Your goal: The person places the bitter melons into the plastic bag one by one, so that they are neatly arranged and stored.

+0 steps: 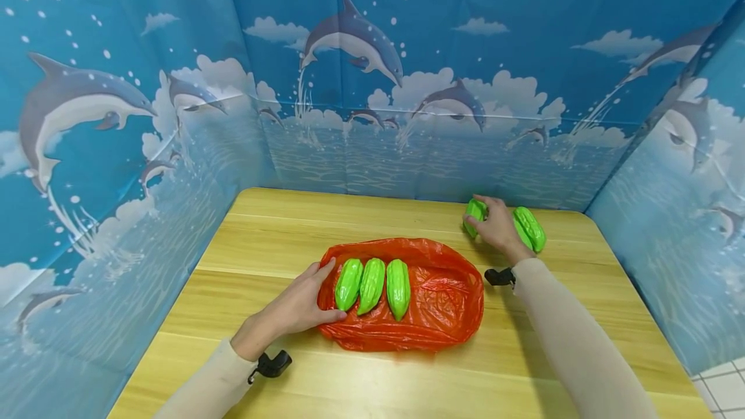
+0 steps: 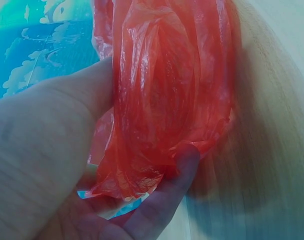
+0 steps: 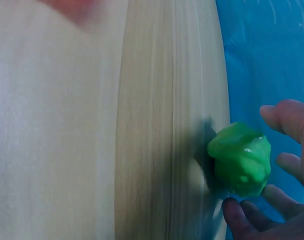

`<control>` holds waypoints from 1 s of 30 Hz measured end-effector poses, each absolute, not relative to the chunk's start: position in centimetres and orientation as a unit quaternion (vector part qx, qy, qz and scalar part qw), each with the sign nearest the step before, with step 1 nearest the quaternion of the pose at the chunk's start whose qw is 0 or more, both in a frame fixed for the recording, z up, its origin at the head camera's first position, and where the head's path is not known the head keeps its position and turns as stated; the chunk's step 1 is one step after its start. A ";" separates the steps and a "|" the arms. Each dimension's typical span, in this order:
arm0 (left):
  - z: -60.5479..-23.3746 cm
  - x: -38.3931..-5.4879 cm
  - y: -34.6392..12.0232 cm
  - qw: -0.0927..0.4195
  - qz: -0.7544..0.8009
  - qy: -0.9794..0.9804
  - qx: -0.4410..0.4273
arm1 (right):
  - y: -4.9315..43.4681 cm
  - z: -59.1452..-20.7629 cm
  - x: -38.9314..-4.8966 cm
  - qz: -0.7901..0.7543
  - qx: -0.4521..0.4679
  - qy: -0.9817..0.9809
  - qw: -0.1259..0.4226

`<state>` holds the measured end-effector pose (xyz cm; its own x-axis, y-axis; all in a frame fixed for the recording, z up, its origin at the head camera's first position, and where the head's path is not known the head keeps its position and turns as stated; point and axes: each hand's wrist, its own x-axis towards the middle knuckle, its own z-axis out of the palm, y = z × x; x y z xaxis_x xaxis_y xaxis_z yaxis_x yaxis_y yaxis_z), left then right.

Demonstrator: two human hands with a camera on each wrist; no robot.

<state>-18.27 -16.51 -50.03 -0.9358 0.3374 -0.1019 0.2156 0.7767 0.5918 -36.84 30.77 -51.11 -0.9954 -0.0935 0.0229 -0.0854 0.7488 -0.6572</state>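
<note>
Head view: the right hand [image 1: 499,228] is the nearer to the leftmost loose gourd [image 1: 475,211], at the table's [image 1: 291,217] back edge; its fingers stand spread around the gourd, with a gap showing beside it, so not closed on it. The gourd's long axis runs roughly front to back. From there the bag [image 1: 401,341] lies leftward and nearer the person, its left rim gripped by the left hand [image 1: 297,306]

Curtained workspace: dolphin-print sheets [image 1: 372,31] round a table [image 1: 250,238]
</note>
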 end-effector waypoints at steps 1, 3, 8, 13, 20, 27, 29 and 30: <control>-50.0 -18.3 -16.5 0.101 0.300 0.937 0.148 | 30.7 -51.2 -36.8 -0.353 -0.049 0.935 0.005; -50.0 -18.3 -16.5 0.100 0.300 0.937 0.149 | 30.7 -51.2 -36.7 -0.355 -0.050 0.933 0.003; -49.9 -18.3 -16.5 0.099 0.301 0.936 0.151 | 30.8 -51.5 -36.6 -0.360 -0.057 0.931 0.003; -50.0 -18.3 -16.5 0.098 0.301 0.936 0.152 | 31.1 -51.5 -36.6 -0.362 -0.061 0.930 0.010; -50.0 -18.2 -16.5 0.096 0.304 0.935 0.154 | 31.4 -51.3 -36.2 -0.365 -0.072 0.928 0.032; -50.1 -18.3 -16.4 0.094 0.306 0.934 0.156 | 32.0 -51.3 -36.1 -0.383 -0.076 0.918 0.064; -50.1 -18.3 -16.4 0.095 0.307 0.934 0.156 | 32.0 -51.4 -36.1 -0.384 -0.078 0.918 0.067; -50.1 -18.3 -16.4 0.095 0.307 0.934 0.156 | 31.9 -51.3 -36.2 -0.385 -0.079 0.917 0.068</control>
<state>-18.31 -16.38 -50.05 -0.9333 0.3498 -0.0814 0.2335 0.7631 0.6027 -36.15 31.94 -51.35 -0.9784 -0.1966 -0.0631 -0.0927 0.6911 -0.7168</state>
